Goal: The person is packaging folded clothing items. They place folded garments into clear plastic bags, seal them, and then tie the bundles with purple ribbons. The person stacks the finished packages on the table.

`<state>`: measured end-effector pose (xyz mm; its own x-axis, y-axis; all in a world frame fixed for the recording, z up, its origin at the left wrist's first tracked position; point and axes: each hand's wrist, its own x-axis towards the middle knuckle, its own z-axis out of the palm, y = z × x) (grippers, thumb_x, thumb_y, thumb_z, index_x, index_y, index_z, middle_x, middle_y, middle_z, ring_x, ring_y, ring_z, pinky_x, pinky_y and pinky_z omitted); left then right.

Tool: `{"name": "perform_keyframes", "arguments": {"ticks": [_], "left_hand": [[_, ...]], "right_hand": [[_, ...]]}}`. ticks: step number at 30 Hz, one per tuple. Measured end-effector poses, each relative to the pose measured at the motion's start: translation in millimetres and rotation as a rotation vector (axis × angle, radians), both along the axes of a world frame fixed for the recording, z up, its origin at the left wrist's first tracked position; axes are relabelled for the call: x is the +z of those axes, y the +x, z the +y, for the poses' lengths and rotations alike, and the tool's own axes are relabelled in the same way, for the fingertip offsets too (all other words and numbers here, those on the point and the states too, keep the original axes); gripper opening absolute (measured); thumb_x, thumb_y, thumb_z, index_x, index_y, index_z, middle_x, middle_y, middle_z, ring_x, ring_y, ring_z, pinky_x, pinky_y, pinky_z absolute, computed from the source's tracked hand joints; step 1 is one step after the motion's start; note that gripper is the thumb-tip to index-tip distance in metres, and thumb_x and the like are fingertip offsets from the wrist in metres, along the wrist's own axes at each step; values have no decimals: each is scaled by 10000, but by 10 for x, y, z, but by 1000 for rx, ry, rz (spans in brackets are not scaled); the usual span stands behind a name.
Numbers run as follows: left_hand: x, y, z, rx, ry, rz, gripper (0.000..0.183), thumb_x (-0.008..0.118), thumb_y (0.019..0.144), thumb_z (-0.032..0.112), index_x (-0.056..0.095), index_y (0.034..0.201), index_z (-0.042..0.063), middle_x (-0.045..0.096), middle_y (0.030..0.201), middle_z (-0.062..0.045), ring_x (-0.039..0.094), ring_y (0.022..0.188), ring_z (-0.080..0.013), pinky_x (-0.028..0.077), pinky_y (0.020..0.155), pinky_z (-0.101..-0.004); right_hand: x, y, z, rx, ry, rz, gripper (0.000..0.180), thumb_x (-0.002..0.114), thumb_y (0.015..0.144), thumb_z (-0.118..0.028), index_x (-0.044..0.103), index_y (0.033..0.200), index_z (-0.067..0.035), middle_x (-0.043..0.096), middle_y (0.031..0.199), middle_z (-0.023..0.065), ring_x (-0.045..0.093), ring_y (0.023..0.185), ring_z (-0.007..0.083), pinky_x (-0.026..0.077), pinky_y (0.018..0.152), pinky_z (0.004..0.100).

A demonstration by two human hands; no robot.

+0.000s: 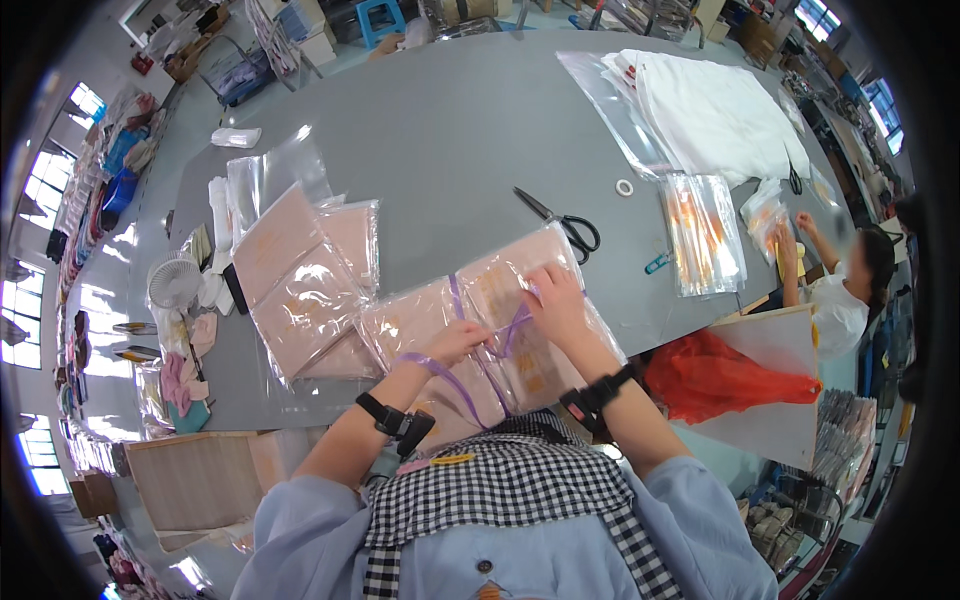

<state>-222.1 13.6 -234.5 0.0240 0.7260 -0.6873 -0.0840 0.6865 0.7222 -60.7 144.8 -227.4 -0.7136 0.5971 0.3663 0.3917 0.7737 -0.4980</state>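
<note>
A stack of pink fabric pieces in clear plastic bags (416, 319) lies at the table's front edge, right before me. A purple ribbon (457, 394) runs lengthwise around it, with a loop or crossing near the middle. My left hand (456, 343) pinches the ribbon between thumb and fingers, and a loose length trails over my wrist. My right hand (559, 304) rests over the right part of the stack, its fingers at the other stretch of ribbon. Black-handled scissors (579, 232) lie just beyond the stack, their handles partly hidden by it.
More bagged pink pieces (304, 300) lie to the left, near a small white fan (174, 280). At right are a tape roll (624, 187), clear bags (703, 236) and white cloth (720, 112). A co-worker (844, 300) handles a bag beyond a red bag (720, 379).
</note>
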Motion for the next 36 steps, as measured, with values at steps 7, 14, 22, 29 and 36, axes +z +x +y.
{"name": "perform_keyframes", "arguments": {"ticks": [7,14,22,29,36], "left_hand": [[144,-100,-48,-97,92,35,236,523,895,255,614,926,40,454,553,47,386,487,-10,289,430,-156],[295,-417,-205,16,346,-146,280,499,912,272,604,978,21,569,703,-16,526,654,-111,419,581,-234],[-382,-234,306,714,204,-690,345,441,941,343,413,681,118,382,573,28,370,497,-94,346,481,-250],[38,-90,20,-63,496,404,300,483,907,317,481,783,43,426,565,-45,435,498,-141,385,480,-294],[68,9,-101,115,480,157,322,471,902,276,498,692,33,456,552,-44,469,519,-126,385,505,-262]], "right_hand": [[138,195,-609,236,-836,-131,219,569,832,-250,657,872,-53,613,746,148,580,674,273,446,614,343],[346,359,-563,238,-942,131,280,544,880,-259,623,779,-10,552,655,38,502,636,104,417,603,250],[-69,506,-791,51,-1140,-56,347,423,944,-281,519,716,-38,492,676,-12,443,636,69,371,591,219],[71,582,-586,-172,-1501,418,348,395,959,-246,534,722,-33,589,805,51,538,791,117,439,749,258],[323,-34,-467,118,-1227,398,210,485,904,-175,588,1006,-23,539,1105,60,568,847,130,438,783,272]]}}
